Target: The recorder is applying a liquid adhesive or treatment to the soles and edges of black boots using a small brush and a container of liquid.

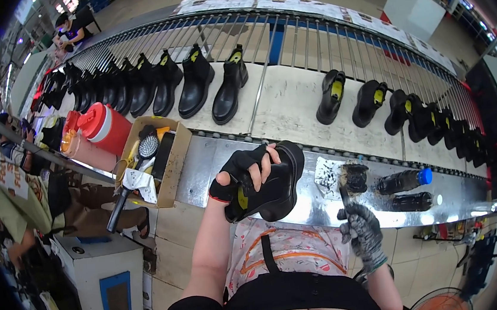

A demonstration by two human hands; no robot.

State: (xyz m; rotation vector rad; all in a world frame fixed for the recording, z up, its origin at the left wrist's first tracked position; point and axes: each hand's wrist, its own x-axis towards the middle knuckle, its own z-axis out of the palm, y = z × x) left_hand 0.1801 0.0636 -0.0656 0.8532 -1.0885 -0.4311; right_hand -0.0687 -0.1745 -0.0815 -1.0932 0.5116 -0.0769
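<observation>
A black ankle boot (278,182) with a yellow-green lining is tilted on its side above the near edge of the metal ledge. My left hand (250,168), in a black glove with bare fingertips, is closed around its upper part. My right hand (364,236) wears a grey knitted glove and grips a thin dark-handled tool (343,196). The tool's tip points at a black-stained open container (354,177) on the ledge; whether they touch, I cannot tell. Beside that container lies a white cloth or paper (328,177) with black smears.
Black boots (230,88) stand in rows on a pale conveyor (279,101) beyond the ledge (196,166). Two bottles of dark liquid (403,182) lie at right. A cardboard box (180,161) with a hairbrush (148,145) and red jugs (105,127) are at left. Other people (72,31) are at left.
</observation>
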